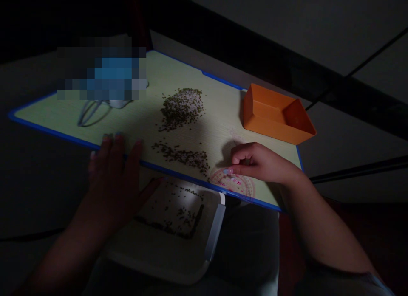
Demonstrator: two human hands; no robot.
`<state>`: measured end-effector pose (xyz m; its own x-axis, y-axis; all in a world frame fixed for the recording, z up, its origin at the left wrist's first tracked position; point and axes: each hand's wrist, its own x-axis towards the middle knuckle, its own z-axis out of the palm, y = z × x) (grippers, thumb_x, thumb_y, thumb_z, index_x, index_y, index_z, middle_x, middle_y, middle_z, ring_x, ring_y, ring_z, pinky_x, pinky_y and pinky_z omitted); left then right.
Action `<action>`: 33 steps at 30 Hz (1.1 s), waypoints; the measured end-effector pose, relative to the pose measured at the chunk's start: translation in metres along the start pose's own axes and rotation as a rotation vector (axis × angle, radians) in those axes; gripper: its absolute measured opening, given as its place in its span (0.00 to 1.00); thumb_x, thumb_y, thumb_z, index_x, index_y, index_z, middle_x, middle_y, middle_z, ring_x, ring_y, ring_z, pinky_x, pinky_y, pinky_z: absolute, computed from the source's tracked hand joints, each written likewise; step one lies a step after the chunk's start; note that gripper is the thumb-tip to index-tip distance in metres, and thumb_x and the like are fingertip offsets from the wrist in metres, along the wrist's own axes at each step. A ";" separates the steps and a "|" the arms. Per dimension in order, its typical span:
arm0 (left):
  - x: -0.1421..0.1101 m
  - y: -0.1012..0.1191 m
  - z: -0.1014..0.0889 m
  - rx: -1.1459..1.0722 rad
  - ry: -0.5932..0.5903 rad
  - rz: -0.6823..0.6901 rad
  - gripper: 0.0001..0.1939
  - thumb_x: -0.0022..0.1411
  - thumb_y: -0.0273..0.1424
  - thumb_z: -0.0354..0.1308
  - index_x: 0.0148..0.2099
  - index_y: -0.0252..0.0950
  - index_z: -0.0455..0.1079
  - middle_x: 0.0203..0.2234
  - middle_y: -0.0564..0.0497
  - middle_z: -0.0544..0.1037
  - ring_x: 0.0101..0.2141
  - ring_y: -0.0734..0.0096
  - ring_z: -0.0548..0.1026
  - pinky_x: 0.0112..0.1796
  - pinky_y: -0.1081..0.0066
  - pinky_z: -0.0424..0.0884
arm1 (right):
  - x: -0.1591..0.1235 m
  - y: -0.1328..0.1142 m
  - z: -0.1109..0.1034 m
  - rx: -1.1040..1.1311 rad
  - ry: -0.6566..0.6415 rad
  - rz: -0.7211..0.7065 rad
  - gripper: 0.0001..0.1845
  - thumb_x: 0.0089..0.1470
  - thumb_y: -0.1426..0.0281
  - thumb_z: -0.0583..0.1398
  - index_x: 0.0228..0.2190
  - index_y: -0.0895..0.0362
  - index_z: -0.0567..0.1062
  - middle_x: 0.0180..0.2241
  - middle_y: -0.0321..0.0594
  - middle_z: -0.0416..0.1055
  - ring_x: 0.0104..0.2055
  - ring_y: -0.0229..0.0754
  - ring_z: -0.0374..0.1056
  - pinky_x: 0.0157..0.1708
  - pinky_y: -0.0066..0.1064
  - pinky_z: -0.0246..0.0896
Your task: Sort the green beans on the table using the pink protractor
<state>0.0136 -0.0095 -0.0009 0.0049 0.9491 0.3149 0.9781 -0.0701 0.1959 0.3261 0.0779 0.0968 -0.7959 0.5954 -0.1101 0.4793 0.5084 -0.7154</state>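
Note:
My left hand (111, 181) rests across the blue front edge of the pale board (219, 117), its fingers spread and nothing visible in it. Close to the printed protractor pattern (236, 183) on the board, my right hand (255, 162) is closed, fingers curled in and thumb against them; whatever they may hold is hidden. A pile of small dark beans mixed with pale grains (185, 105) lies mid-board. A thinner strip of similar beans and grains (183, 154) is nearer the front edge. Below that edge a white plastic tub (159, 257) holds scattered dark beans.
An orange open box (274, 124) stands at the board's right end. Toward the back left lies a blurred-out blue thing with a thin pale loop (87, 113). The tub is over or near my lap, and the surroundings are dim.

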 end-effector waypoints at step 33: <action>0.000 0.001 -0.003 -0.001 -0.023 -0.008 0.43 0.60 0.51 0.48 0.70 0.35 0.41 0.70 0.31 0.42 0.70 0.39 0.38 0.63 0.34 0.45 | 0.000 0.000 0.001 -0.038 0.023 -0.005 0.17 0.61 0.62 0.59 0.23 0.58 0.68 0.22 0.31 0.61 0.25 0.31 0.55 0.27 0.30 0.46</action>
<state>0.0139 -0.0106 0.0016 0.0023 0.9564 0.2922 0.9778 -0.0633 0.1995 0.3258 0.0771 0.0960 -0.7899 0.6065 -0.0904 0.4892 0.5344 -0.6892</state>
